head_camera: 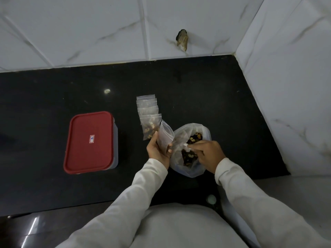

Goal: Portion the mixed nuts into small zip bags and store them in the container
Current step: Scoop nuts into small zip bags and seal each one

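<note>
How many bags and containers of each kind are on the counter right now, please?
Small zip bags lying in a row: 5, overlapping, so the count is approximate
Small zip bag held in the left hand: 1
Large bag of mixed nuts: 1
Red-lidded container: 1
Total: 8

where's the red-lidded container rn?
The red-lidded container sits closed on the black counter, left of the left hand and the row of small zip bags.

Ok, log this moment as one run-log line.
left hand: holds small zip bag | right hand: in big nut bag holding white scoop | filled bags: on counter | container: lid on
</note>
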### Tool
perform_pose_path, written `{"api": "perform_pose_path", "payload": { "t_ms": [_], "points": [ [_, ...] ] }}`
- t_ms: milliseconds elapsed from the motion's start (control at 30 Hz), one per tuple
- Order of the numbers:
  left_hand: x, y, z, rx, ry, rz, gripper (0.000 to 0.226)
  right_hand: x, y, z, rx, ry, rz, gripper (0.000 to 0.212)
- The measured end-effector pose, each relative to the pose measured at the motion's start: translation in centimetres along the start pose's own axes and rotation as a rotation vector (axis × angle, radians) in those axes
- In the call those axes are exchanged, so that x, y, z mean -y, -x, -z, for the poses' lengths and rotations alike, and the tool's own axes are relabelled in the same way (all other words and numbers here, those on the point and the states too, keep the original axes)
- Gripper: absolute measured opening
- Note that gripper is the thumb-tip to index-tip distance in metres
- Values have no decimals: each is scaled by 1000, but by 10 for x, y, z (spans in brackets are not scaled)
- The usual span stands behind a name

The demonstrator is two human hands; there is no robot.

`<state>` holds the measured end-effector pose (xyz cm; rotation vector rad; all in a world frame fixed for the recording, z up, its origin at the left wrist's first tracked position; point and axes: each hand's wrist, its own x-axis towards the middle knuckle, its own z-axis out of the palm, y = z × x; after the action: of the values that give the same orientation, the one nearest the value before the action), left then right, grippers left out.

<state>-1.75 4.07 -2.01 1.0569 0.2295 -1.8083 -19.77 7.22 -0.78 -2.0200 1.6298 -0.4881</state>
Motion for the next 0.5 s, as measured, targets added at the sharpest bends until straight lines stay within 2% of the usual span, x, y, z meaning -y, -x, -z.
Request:
{"api": "perform_pose_path", "payload": {
  "t_ms": [67,133,200,333,500],
  "points": [
    [1,-1,3,-9,-16,-1,29,3,-2,3,42,87,68,35],
    [2,0,4,-27,-37,-6,29,10,-5,4,212,231,139,37],
    [4,-1,4,-26,-40,4,29,14,-8,5,318,288,53,33],
    [5,0,0,-26,-12,-15,31,13,-3,2,78,-56,-138,20],
    [8,-6,1,-79,-31,-57,33,18,-4,3,166,-314,-451,15]
  ]
}}
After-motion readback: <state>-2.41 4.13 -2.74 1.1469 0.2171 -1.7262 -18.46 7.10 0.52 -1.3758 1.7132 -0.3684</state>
